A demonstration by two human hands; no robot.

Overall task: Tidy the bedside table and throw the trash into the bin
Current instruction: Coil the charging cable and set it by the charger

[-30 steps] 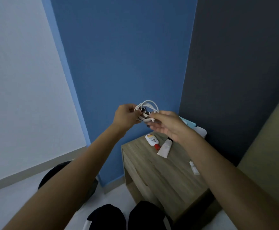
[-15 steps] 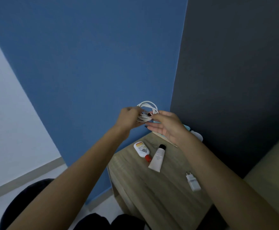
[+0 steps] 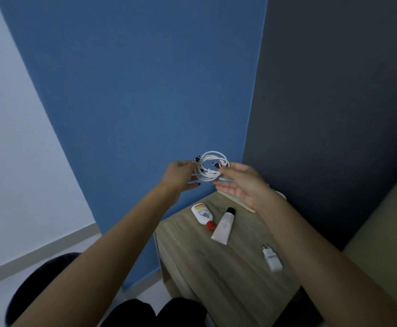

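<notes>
A blue wall fills the middle of the frame, with a dark grey wall to its right and a pale wall at far left. At lower centre stands the wooden bench. On it lie a white tube with a black cap, a white bottle with a red cap whose label is too blurred to read, and a white charger plug. Above the bench's far corner, your left hand and right hand each pinch the coiled white cable with their fingers.
</notes>
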